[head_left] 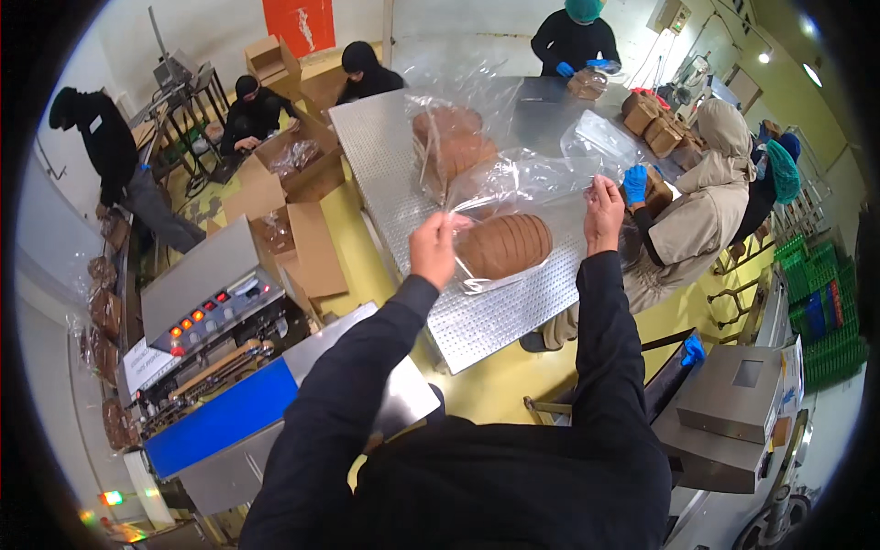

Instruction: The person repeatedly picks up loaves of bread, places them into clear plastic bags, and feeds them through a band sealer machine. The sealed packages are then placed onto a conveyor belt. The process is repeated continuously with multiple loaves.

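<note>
My left hand (434, 244) and my right hand (602, 213) each pinch an upper corner of a clear plastic bag (522, 188), held stretched between them over the perforated metal table (495, 321). A sliced brown loaf (504, 245) lies inside the bag, low between my hands. Further along the table sits another bagged brown loaf (449, 137).
A sealing machine with red lights (206, 312) and a blue conveyor belt (220, 417) stands to my left. Open cardboard boxes (293, 183) lie on the yellow floor. A person in beige with blue gloves (701, 202) sits at the right; other people work at the far end and left. A grey machine (733, 394) is at right.
</note>
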The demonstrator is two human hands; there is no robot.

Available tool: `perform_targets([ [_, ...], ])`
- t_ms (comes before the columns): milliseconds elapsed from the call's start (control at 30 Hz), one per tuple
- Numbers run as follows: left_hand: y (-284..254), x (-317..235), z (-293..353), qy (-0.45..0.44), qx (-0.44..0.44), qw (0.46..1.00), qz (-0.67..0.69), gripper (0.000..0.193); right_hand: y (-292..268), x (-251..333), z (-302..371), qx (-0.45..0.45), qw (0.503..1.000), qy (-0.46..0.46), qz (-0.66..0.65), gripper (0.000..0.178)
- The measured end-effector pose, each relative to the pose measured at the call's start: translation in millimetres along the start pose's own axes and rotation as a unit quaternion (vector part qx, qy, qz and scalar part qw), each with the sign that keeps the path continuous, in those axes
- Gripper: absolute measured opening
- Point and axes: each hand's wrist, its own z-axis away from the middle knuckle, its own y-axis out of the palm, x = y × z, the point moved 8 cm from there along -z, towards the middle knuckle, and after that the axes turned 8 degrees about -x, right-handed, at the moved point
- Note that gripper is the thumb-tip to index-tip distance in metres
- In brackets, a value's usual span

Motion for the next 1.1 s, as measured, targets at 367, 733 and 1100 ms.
perform_targets([
  [367, -319, -36, 126, -0.065, -0.129, 0.990, 0.001, 0.027, 174, -49, 290, 0.157, 0.986, 0.057, -0.008, 0.003],
  [733, -419, -28, 208, -0.115, -0.119, 0.985, 0.038, 0.041, 189, -79, 417, 0.307, 0.924, 0.188, 0.130, 0.066],
  [1100, -440, 39, 203, -0.158, -0.150, 0.976, 0.018, 0.026, 150, -163, 427, 0.262, 0.915, 0.261, 0.162, 0.007],
])
